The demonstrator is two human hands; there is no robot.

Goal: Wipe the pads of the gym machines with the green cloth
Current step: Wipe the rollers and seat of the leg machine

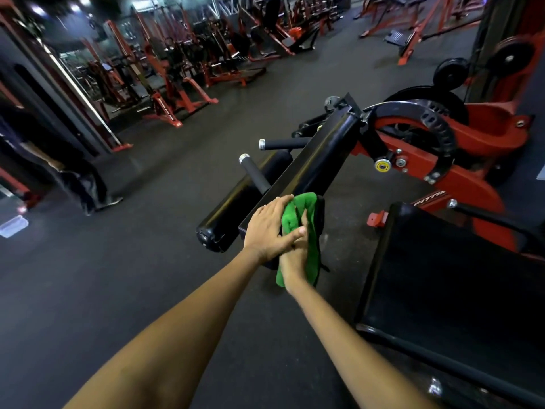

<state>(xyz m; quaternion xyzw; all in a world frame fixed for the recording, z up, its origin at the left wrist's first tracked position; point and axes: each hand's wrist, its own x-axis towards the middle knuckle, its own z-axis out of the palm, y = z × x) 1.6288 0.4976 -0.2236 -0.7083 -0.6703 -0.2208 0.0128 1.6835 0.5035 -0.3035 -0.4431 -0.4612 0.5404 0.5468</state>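
Cloth (303, 228) bunched on near end of long black pad (309, 169), right hand (290, 258) grasping it, left hand (269, 225) flat on top, fingers straight. Wiping underway; next, likely sweep toward far end.

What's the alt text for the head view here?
Both hands, left hand over right hand, hold a green cloth against the near end of a long black pad on a red gym machine. More red machines stand across the dark floor behind.
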